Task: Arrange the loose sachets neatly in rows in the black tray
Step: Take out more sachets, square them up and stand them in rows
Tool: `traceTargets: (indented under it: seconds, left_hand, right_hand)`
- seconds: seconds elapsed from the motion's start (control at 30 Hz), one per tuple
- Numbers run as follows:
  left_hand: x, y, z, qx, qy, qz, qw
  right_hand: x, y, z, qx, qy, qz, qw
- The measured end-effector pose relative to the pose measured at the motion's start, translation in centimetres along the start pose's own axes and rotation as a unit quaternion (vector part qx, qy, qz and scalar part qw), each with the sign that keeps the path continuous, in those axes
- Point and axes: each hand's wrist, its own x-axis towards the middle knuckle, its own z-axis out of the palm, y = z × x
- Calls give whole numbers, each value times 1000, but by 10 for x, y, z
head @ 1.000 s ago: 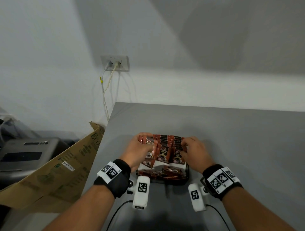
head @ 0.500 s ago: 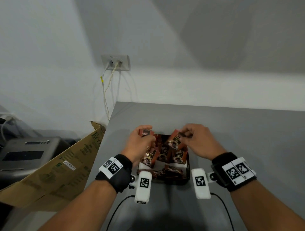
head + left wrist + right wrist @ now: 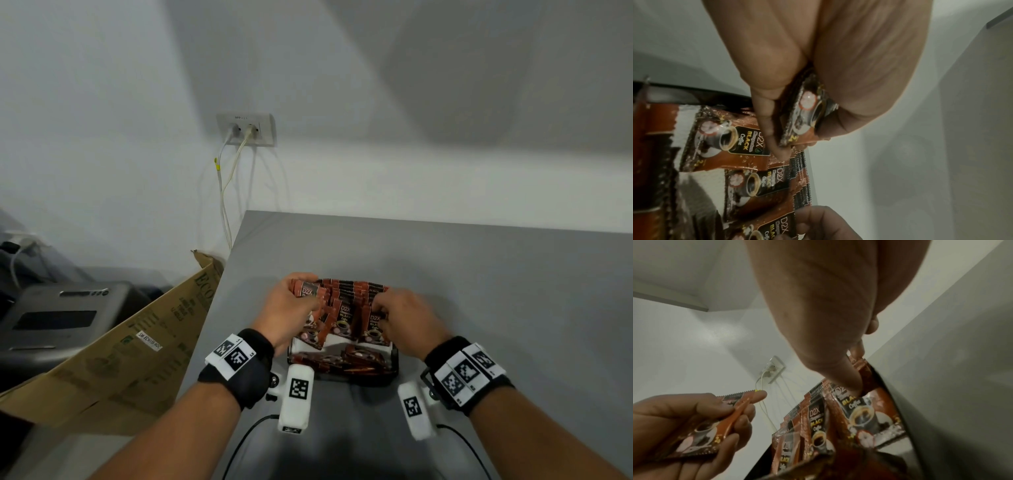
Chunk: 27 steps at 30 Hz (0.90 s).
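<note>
A black tray (image 3: 342, 377) sits on the grey table, holding brown coffee sachets (image 3: 346, 308) that stand upright in rows. Several more sachets (image 3: 349, 359) lie loose in its near part. My left hand (image 3: 308, 301) pinches one sachet (image 3: 306, 291) between thumb and fingers over the left row; the left wrist view shows that sachet (image 3: 807, 116) close up. My right hand (image 3: 380, 308) is at the right row. There its thumb (image 3: 846, 378) and a finger pinch the top of a sachet (image 3: 866, 374) that stands in the row.
The table's left edge runs close to the tray, and a brown cardboard box (image 3: 137, 342) leans beside it. A grey machine (image 3: 51, 318) stands further left. A wall socket (image 3: 246, 129) with white cables is behind. Grey table surface extends to the right and back.
Half a second ago both hands were raised, each with a sachet. Both have since come down onto the rows, and the right hand's sachet has gone into the right row.
</note>
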Motion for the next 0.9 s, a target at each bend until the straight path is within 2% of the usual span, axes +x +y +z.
traceTargets:
  seconds: [0.2,0.3,0.37,0.43,0.5,0.6,0.77,0.9]
  left_hand:
    - [-4,0,5,36,2,17,999]
    - [-6,4,14,37,-38,37,998]
    - [-6,8,23,43,-66,50,996]
    - [-4,11,31,58,-78,59,993]
    - [-1,11,32,56,-71,58,994]
    - [3,7,21,12,-28,17,999]
    - [5,-1,5,-3,-2,-16,1000]
    - [3,-3,5,-6,2,-22,1000]
  right_hand:
    - [-4,3,1,39,50,12,998]
    - [-5,-9,-17,203,79,32,975]
    - [-4,-23,-30,306,40,29,951]
    - [-2,-30,-36,327,22,11,945]
    - [0,-27,-42,330,45,14,943]
    - [0,-8,-47,307,57,48,949]
    - [-12,7,-21,165,-44,58,984]
    - [-12,8,-3,85,-69,55,992]
